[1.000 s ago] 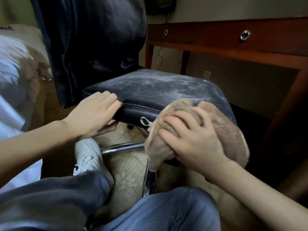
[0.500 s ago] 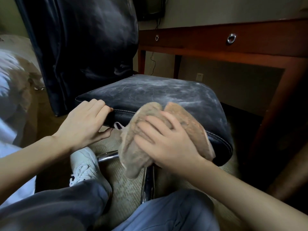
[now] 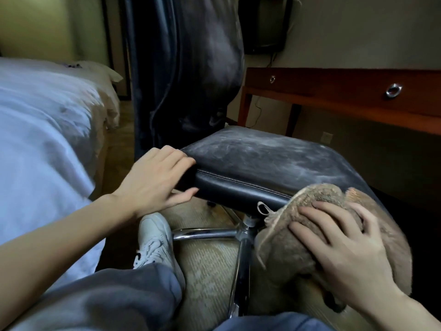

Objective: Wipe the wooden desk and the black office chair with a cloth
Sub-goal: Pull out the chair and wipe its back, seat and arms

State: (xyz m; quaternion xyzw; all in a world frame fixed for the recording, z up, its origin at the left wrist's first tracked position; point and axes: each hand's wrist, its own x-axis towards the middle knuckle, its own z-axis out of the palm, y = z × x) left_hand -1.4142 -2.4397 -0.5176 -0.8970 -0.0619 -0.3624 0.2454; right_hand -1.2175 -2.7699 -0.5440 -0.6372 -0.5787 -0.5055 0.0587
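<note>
The black office chair [image 3: 262, 158] stands in front of me, its seat streaked with pale dust and its tall backrest rising behind. My left hand [image 3: 157, 180] grips the seat's near left corner, fingers on top and thumb underneath. My right hand [image 3: 343, 249] presses a fluffy tan cloth [image 3: 281, 249] flat against the seat's near right corner and front edge; the cloth hangs down over the edge. The wooden desk [image 3: 334, 91] with two ring-pull drawers stands behind the chair at the right.
A bed with white bedding [image 3: 40, 139] fills the left side, close to the chair. The chrome chair base [image 3: 241, 235] stands on beige carpet. My white shoe [image 3: 155, 240] and grey trouser legs are at the bottom. A dark screen [image 3: 265, 22] hangs on the wall.
My right hand slid the cloth rightward along the seat's front edge to the near right corner. The view shifted, showing more bed. My left hand stays on the left corner.
</note>
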